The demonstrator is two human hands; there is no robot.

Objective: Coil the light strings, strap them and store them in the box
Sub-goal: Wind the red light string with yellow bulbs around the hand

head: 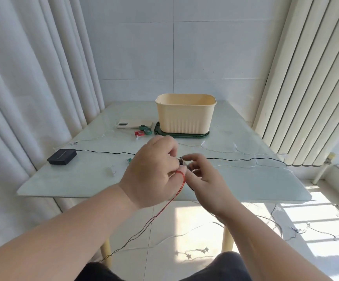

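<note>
1. Above the tabletop's near edge, a thin red light string is looped round a curled finger of the left hand, seemingly as the coil's anchor.
2. Its end piece is pinched by the right hand.
3. The open box is set behind, awaiting storage.

Box sits on its lid at the back of the desk. Phone just left of the box, straps between them. Flat pack well left and in front, light string running across in front of the box.
</note>
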